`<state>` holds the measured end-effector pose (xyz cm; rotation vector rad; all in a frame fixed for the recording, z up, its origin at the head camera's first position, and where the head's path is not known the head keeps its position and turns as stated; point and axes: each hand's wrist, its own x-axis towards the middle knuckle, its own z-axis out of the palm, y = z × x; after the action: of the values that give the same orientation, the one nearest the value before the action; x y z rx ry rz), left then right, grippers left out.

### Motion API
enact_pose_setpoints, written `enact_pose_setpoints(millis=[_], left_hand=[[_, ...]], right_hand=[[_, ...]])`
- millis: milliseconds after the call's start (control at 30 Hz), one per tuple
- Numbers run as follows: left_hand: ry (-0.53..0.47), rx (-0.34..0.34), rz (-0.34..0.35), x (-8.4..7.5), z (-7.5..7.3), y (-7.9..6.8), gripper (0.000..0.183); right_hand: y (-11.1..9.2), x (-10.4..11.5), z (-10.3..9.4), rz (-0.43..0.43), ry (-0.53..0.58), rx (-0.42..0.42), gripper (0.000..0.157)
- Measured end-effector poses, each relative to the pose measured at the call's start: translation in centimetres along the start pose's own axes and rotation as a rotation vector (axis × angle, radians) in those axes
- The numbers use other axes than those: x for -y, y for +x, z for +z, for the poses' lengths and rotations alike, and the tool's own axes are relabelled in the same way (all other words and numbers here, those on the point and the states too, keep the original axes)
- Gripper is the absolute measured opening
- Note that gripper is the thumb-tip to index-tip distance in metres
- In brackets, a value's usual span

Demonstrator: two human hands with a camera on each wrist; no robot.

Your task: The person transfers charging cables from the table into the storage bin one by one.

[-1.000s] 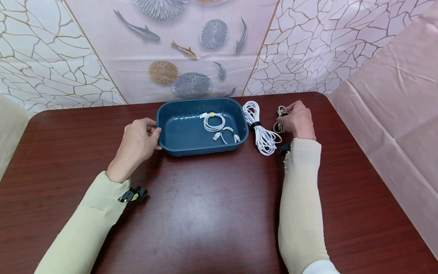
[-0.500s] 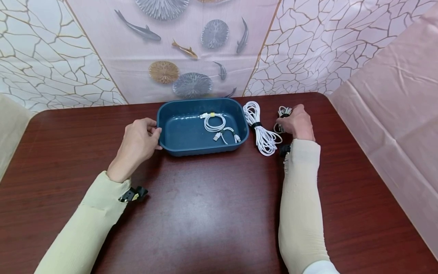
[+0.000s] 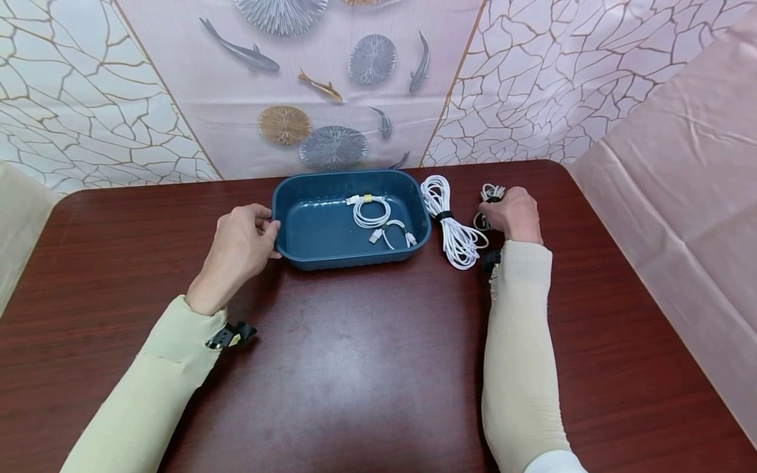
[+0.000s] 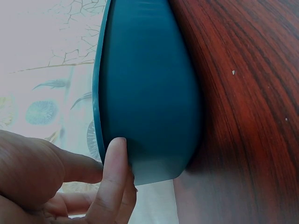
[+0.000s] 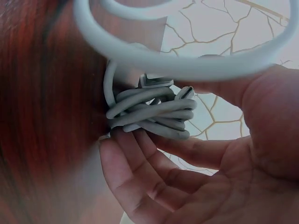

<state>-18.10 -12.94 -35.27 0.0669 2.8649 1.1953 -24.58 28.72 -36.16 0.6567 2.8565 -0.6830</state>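
In the head view my left hand (image 3: 239,240) holds the left end of a dark blue plastic bin (image 3: 313,257). The left wrist view shows its fingers (image 4: 114,161) against the bin's outer wall, by the rim. Far right on the table, my right hand (image 3: 513,215) grips a small coiled grey cable (image 5: 156,112) with a dark tie. Curled fingers lie along one side of that coil in the right wrist view, where a plug end (image 5: 156,81) shows. Two short white cables lie inside the bin: a round coil (image 3: 371,211) with a yellow band and a smaller looped one (image 3: 393,230).
A long white cable bundle (image 3: 455,240) with a black tie lies between the bin and my right hand. The brown wooden table (image 3: 343,368) stretches toward me. A patterned cloth (image 3: 319,72) hangs behind the table's back edge.
My right hand has drawn slightly toward me and down, so more of the grey coil shows above its fingers. The left hand, bin and white cables look unmoved.
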Motion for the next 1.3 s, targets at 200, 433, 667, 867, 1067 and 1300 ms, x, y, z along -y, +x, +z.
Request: enact_pose_setpoints(millis=[200,433,667,867,1067,1300], left_hand=[[0.002,-0.001,-0.002,-0.02,0.02,0.01,0.032],[-0.003,0.009,-0.011,-0.08,0.01,-0.02,0.034],[-0.002,0.008,-0.003,-0.06,0.0,-0.07,0.033],[-0.001,0.001,0.009,-0.01,-0.05,-0.13,0.032],[-0.003,-0.001,0.013,0.02,-0.06,-0.14,0.032],[-0.008,-0.003,0.014,0.08,-0.04,-0.08,0.032]], right_hand=[[0.15,-0.03,0.19,0.004,-0.012,-0.015,0.058],[0.22,-0.06,0.34,0.025,-0.008,-0.015,0.058],[0.06,-0.09,0.48,0.022,0.01,-0.036,0.049],[-0.01,-0.01,0.47,0.021,0.02,-0.04,0.045],[-0.02,0.03,0.35,0.025,0.029,-0.04,0.045],[-0.06,-0.03,0.24,0.022,0.037,-0.054,0.05]])
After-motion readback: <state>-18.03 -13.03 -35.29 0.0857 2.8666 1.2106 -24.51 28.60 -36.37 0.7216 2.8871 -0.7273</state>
